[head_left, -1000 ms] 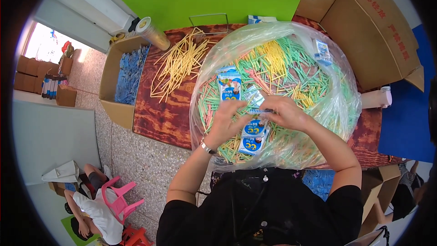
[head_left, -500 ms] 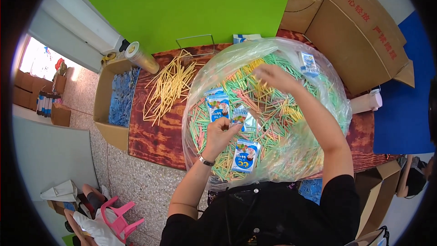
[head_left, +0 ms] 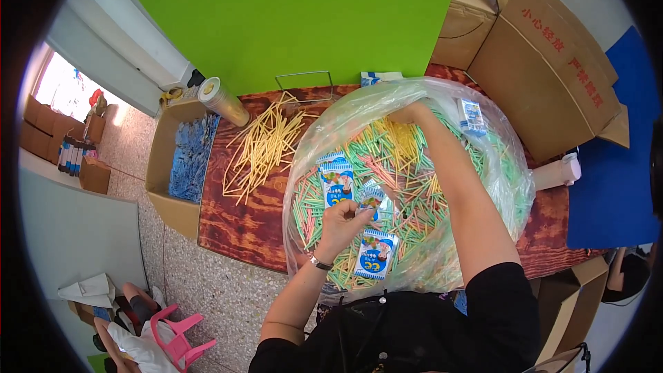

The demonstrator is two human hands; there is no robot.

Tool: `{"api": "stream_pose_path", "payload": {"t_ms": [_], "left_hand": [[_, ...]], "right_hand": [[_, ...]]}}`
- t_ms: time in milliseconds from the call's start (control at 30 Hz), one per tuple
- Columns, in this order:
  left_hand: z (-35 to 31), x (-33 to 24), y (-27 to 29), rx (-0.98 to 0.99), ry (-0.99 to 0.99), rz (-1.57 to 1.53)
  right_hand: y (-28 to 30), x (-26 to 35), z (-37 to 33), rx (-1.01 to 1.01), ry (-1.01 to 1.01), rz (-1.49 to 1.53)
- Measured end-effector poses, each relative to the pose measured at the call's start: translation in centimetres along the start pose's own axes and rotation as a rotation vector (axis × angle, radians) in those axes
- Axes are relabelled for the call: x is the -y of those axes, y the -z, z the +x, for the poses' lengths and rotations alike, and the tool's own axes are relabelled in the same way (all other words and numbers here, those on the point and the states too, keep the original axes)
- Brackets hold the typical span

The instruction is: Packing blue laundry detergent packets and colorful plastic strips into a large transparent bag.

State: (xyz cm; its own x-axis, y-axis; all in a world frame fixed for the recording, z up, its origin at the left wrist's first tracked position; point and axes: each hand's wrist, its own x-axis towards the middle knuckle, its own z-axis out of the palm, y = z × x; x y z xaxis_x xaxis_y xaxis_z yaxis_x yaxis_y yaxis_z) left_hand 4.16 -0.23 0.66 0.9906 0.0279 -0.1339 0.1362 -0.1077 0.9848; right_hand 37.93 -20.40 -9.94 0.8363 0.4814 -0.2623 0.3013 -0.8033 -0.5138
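Speckled floor [head_left: 186,259] and green panel [head_left: 290,21] flank the red-brown table [head_left: 242,231]; left grip [head_left: 338,226] pinches a packet [head_left: 372,197]; right grip [head_left: 412,113], I cannot tell.

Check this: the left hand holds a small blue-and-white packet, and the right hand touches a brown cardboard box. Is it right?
Not a box: the head view shows the right hand at thin yellow sticks inside the clear plastic bag. The rest stands.

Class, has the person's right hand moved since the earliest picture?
Yes: the right hand has moved forward, away from the left hand and closer to the fixed green board.
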Motion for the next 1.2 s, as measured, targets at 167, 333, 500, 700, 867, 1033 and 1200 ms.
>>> {"api": "stream_pose_path", "payload": {"t_ms": [167, 333, 500, 700, 867, 1033, 1200], "left_hand": [[-0.2, -0.2, 0.0, -0.014, -0.044, 0.089], [-0.7, -0.5, 0.5, -0.015, -0.008, 0.012], [-0.5, 0.7, 0.6, -0.079, -0.096, 0.009], [0.6, -1.0, 0.0, -0.251, -0.542, 0.336], [0.4, -1.8, -0.2, -0.301, -0.681, 0.403], [0.2, -2.0, -0.2, -0.32, -0.734, 0.417], [0.3, -2.3, 0.5, -0.296, -0.846, 0.491]], "right_hand": [[-0.3, 0.8, -1.7, -0.059, -0.014, -0.296], [5.3, 3.2, -8.5, 0.082, -0.145, -0.296], [7.5, 7.4, -18.6, 0.155, -0.077, 0.331], [9.0, 13.6, -27.0, 0.257, 0.245, 0.191], [10.3, 17.5, -29.0, 0.236, 0.382, -0.056], [10.7, 19.4, -28.8, 0.21, 0.425, -0.236], [11.1, 21.1, -28.1, 0.28, 0.416, -0.391]]}}
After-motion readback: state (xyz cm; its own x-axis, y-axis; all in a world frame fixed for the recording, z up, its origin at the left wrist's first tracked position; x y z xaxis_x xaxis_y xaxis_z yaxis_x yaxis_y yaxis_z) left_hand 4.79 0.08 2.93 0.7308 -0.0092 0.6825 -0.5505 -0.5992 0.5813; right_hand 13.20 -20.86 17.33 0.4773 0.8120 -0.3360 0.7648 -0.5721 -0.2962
